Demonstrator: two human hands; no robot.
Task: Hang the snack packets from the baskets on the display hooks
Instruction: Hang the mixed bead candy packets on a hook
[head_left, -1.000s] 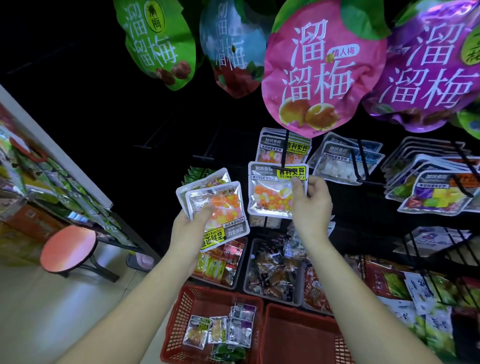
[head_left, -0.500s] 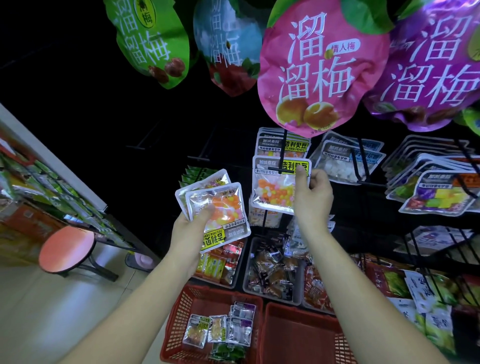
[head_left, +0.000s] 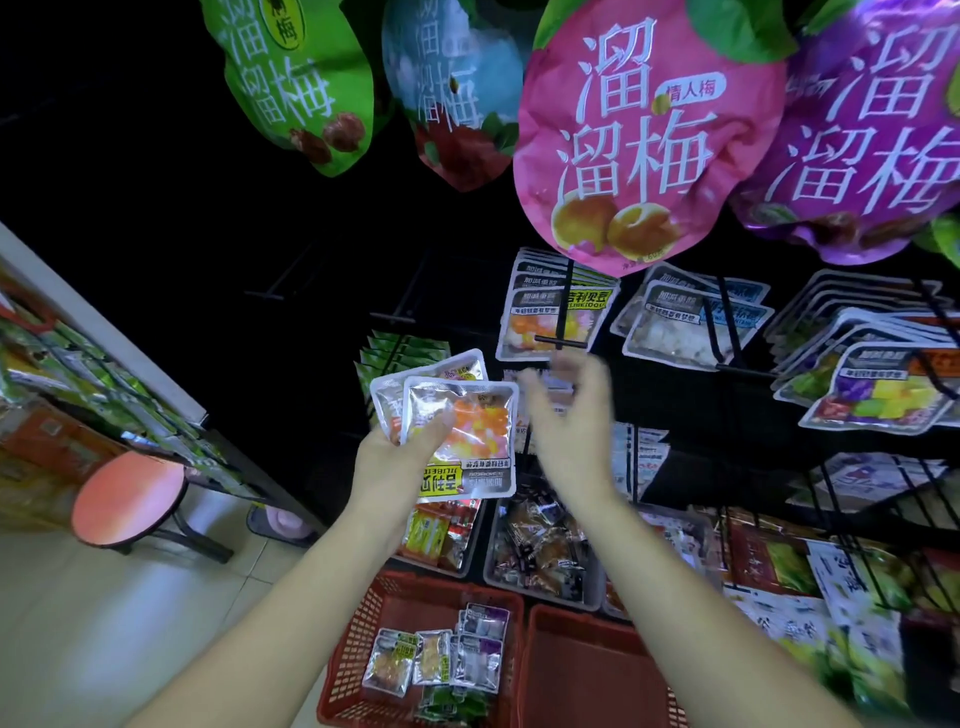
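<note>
Display hook (head_left: 561, 341) at 12 o'clock; left hand (head_left: 387, 462) grip clamped on 2 packets (head_left: 462, 431); right hand (head_left: 571, 421) grip apart beside them.

The packet (head_left: 462, 436) in your left hand (head_left: 387, 462) is silver-edged, showing orange, yellow and pink sweets and a yellow-and-black label. Above your right hand (head_left: 571, 415) the pink bag (head_left: 644, 130) carries white characters; below both hands, the basket (head_left: 363, 639) is red lattice.

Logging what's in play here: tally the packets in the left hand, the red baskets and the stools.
packets in the left hand: 2
red baskets: 2
stool: 1
Total: 5
</note>
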